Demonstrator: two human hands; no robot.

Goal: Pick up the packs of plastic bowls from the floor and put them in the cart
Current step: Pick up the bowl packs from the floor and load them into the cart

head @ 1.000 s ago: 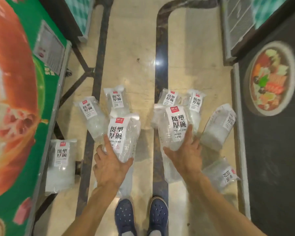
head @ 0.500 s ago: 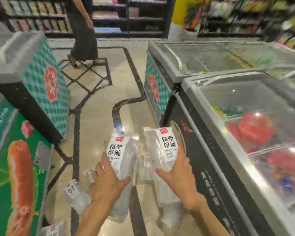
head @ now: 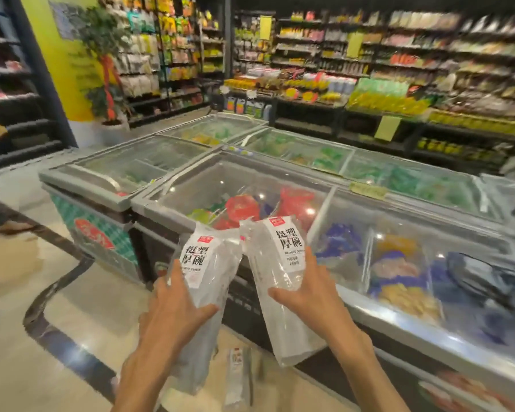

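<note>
Holding two packs at chest height before the freezers [head: 280,179]. Left hand [head: 176,310] wrapped round the left pack [head: 208,263], thumb across the front at 3 o'clock, fingers [head: 174,278] curled over the near side. Right hand [head: 309,295] clasping the right pack [head: 280,263], thumb at 9 o'clock, fingers spread up the label edge. Both packs upright, tilted apart at the bottom, tops nearly touching at 12 o'clock. Clear wrap, white labels with black characters and a small red mark. Lying on the floor [head: 42,292] at 6 o'clock, between the forearms, another pack [head: 238,379]. Stocked shelves [head: 399,69] blurred at 12 to 2 o'clock.
</note>
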